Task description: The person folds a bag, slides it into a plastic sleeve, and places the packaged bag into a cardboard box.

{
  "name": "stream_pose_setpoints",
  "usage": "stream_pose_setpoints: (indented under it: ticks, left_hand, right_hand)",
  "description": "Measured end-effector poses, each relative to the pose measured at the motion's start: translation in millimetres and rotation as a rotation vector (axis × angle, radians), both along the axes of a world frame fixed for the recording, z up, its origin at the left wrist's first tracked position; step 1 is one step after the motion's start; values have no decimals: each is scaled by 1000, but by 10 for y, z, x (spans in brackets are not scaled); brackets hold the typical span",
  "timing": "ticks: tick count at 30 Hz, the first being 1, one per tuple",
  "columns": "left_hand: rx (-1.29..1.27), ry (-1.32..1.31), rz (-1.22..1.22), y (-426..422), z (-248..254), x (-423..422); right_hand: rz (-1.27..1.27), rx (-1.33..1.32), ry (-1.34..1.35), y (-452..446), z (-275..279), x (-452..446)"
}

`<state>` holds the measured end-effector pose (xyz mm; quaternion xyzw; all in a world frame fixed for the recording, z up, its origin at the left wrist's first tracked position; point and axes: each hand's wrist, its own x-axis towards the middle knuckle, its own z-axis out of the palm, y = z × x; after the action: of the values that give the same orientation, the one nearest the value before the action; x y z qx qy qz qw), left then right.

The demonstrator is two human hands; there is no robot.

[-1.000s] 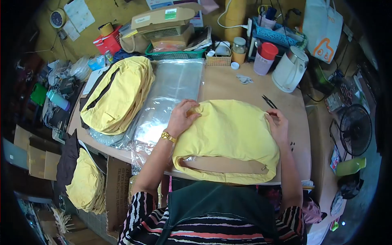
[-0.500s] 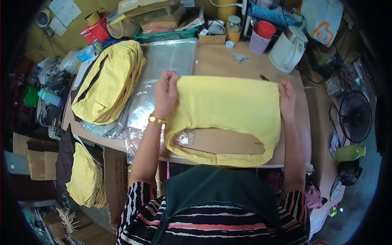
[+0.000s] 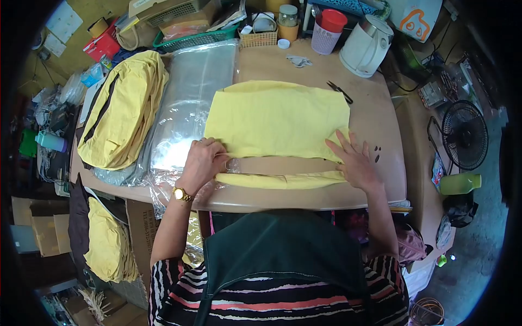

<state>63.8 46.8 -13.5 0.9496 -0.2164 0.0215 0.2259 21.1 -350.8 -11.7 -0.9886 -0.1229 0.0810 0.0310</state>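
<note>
A yellow fabric piece (image 3: 277, 119) lies flat on the brown tabletop (image 3: 261, 201), with an opening between its wide upper part and a narrow strip at the front. At its left edge is my left hand (image 3: 204, 161), wearing a gold watch, its fingers pinched on the fabric. My right hand (image 3: 356, 161) rests with spread fingers on the lower right corner of the fabric. Black thread snips (image 3: 341, 92) lie at the fabric's upper right corner. Clear plastic bags (image 3: 190, 92) are stacked to the left.
A yellow fabric pile (image 3: 128, 108) sits at the table's left. Along the back stand a green basket (image 3: 198, 38), a jar (image 3: 287, 22), a red-lidded cup (image 3: 329, 32) and a white kettle (image 3: 367, 46). A fan (image 3: 465, 134) is at the right.
The yellow fabric has been lowered flat and its opening has narrowed. Both hands have moved from its upper corners down to its lower sides; my right hand has opened. The view has shifted.
</note>
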Motion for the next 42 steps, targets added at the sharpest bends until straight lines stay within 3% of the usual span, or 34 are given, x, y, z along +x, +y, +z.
stream_pose_setpoints:
  ticks: [4,6,8,10,11,13,18,20,21,23,25,26,30,31,33,37,39,40,42]
  left_hand:
    - [-147,105,-102,77,296,-90]
    - [-243,-141,90,173,306,84]
    - [-235,-255,116,143,283,373]
    - [-395,-252,156,44,186,650]
    - [-393,-260,154,6,163,739]
    - [-425,-83,96,-55,107,877]
    - [-593,123,257,-6,-118,987]
    - [-738,154,154,30,-200,1021]
    - [-737,144,158,17,-118,993]
    - [-452,-117,34,-46,102,817]
    - [-447,-232,49,-74,65,724]
    - [-441,-326,54,-100,47,648]
    - [-350,-711,-95,-368,232,204]
    - [-359,-750,-123,-395,281,118]
    - [-355,-832,-199,-392,324,18]
    - [-411,-905,-206,-405,434,-92]
    - [-415,-866,-180,-390,445,-112]
    - [-422,-824,-156,-392,443,-130]
    - [-427,-820,-178,-416,446,-138]
  right_hand:
    - [95,35,118,-205,266,-100]
    - [-94,768,23,-378,269,42]
    - [-360,835,-237,-276,308,325]
    - [-217,915,-507,-366,-7,761]
    - [-215,918,-514,-381,-101,922]
    - [-236,1123,-229,-353,-185,1142]
    - [-414,1099,-117,-338,-241,1256]
    - [-476,1112,-128,-304,-287,1262]
    - [-403,1167,-158,-269,-280,1243]
    - [-319,1224,-189,-163,-193,1157]
    - [-194,892,-517,88,141,1066]
    - [-187,899,-523,247,285,1015]
    - [316,901,-496,1016,641,865]
    - [325,905,-505,1133,719,854]
    - [599,803,-452,1300,871,810]
    - [679,751,-379,1371,927,680]
    - [650,801,-621,1376,905,603]
    - [651,799,-617,1385,880,568]
    - [752,664,-811,1394,810,511]
